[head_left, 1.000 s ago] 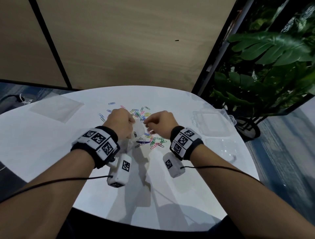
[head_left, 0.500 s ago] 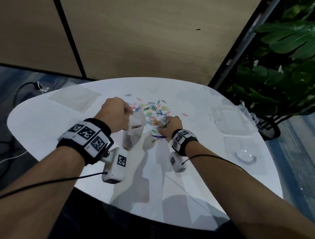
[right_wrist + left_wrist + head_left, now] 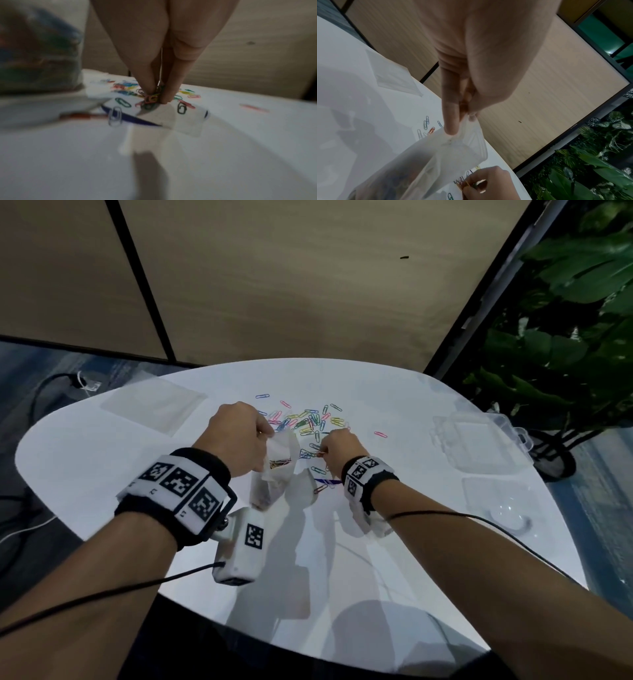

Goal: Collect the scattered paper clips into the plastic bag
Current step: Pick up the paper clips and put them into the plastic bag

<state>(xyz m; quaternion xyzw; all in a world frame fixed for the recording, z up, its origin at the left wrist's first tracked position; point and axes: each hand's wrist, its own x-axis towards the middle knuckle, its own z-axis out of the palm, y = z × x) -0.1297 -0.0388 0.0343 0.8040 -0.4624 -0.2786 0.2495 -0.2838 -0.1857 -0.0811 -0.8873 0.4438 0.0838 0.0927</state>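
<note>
Paper clips (image 3: 310, 421) scattered at 12 o'clock of the table (image 3: 102, 460), a bunch pinched in right hand (image 3: 337, 448); plastic bag (image 3: 279, 470) mouth pinched by left hand (image 3: 236, 438); risk: clips slipping from bunched pinch, missing the narrow mouth.

White table (image 3: 102, 467) (scattered paper clips (image 3: 310, 419))

Bare forearms. Each wrist wears a black band (image 3: 178, 491) with white tag blocks — black-and-white square codes. A white camera box (image 3: 239, 546) hangs under the band, trailing a black cable (image 3: 102, 594).
</note>
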